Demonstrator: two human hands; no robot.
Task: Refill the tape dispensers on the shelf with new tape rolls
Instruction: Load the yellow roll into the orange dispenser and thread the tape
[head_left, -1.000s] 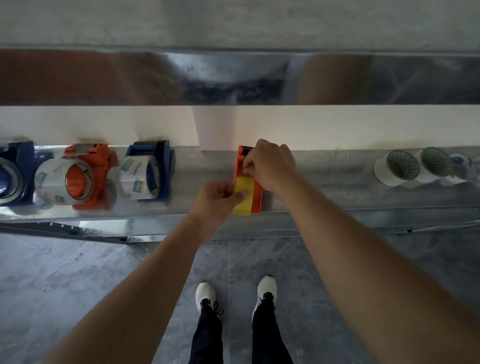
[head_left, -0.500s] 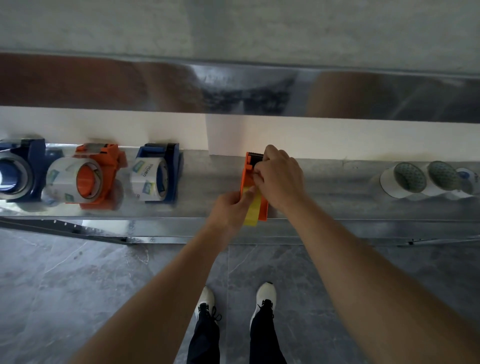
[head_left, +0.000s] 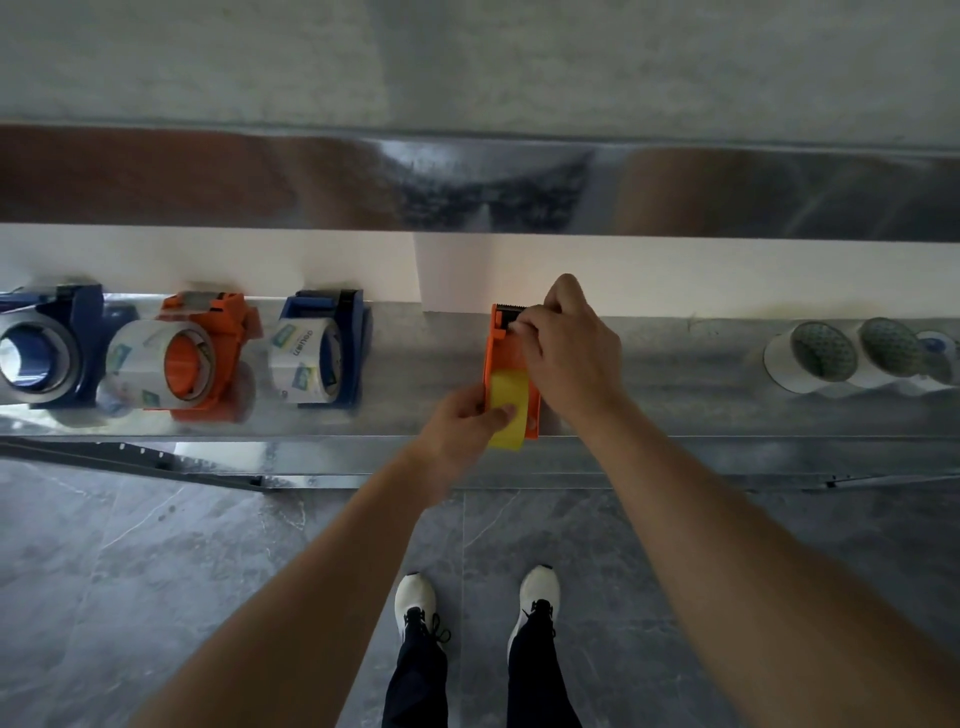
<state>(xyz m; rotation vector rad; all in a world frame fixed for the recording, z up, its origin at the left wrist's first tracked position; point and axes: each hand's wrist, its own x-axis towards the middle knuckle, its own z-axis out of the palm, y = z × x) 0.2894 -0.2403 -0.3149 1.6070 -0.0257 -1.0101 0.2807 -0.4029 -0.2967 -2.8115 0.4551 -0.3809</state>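
Left hand (head_left: 457, 421) grips the probably light, rigid yellow tape roll (head_left: 511, 397) by its sides; right hand (head_left: 571, 353) pinches the orange dispenser (head_left: 500, 354) at its cutter.

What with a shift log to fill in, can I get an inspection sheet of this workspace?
Surface: reflective metal shelf against a pale wall.
Job's things: orange dispenser at the front edge with a yellow tape roll in it; loaded at left, a blue dispenser, a second orange dispenser and a second blue dispenser; spare rolls at right.
Clutter: nothing seen.
Grippers: left hand grips the yellow tape roll; right hand pinches the orange dispenser's cutter end.
Cables: nothing seen.
Surroundings: grey tiled floor, white shoes, upper metal shelf.
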